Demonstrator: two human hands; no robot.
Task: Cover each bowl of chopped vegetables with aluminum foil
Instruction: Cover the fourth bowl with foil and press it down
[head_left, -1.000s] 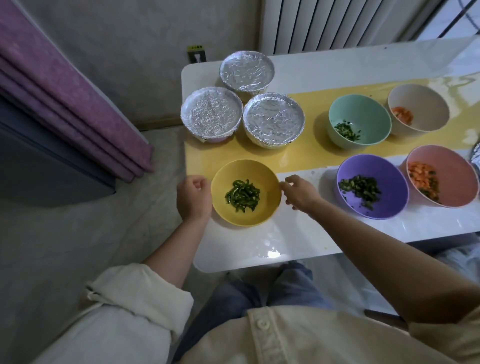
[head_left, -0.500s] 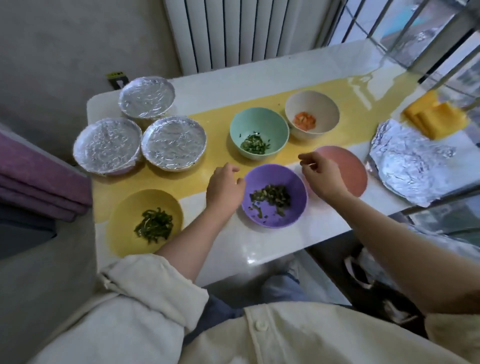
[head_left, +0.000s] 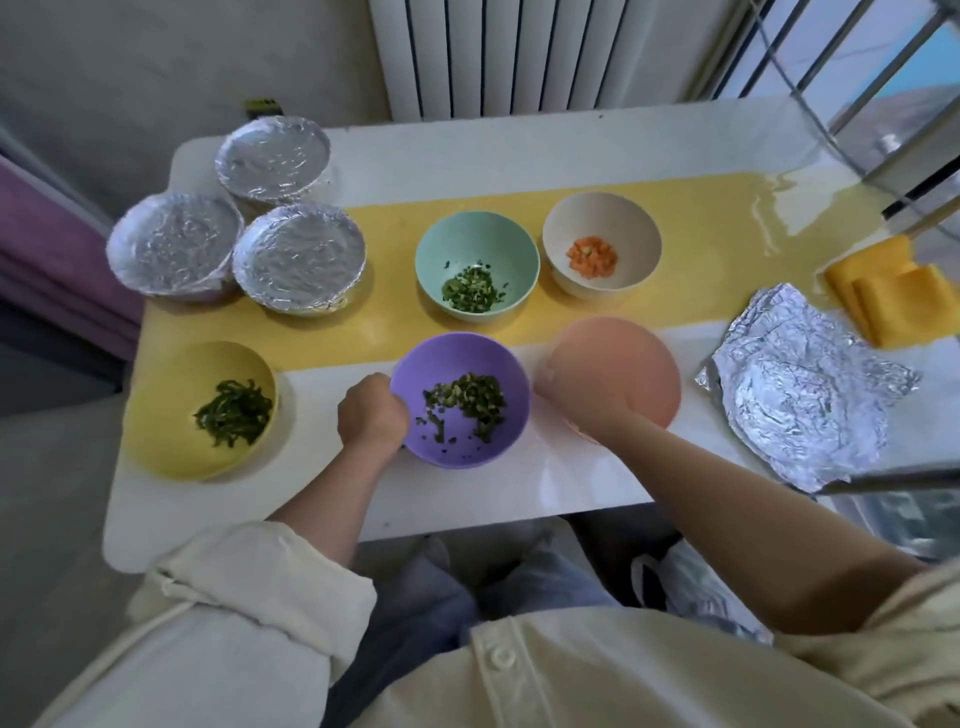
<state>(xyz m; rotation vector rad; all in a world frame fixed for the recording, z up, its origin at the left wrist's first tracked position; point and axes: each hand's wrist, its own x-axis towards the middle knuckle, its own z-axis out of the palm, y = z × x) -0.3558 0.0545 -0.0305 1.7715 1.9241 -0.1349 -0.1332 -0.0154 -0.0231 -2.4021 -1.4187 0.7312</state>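
Note:
A purple bowl of chopped greens stands uncovered at the table's front middle. My left hand is curled at its left rim and seems to grip it. My right hand is blurred; it sits just right of the purple bowl, in front of a pink bowl. Uncovered too are a yellow bowl with green strips, a teal bowl with greens and a beige bowl with carrot. Crumpled foil sheets lie at the right. Three foil-covered bowls cluster at the back left.
The white table has a yellow runner across it. A folded yellow cloth lies at the far right. A radiator stands behind the table and purple fabric is at the left.
Both hands left the yellow bowl and moved right to the purple bowl. My left hand has closed at its left rim; my right hand dropped from over the pink bowl to the purple bowl's right side.

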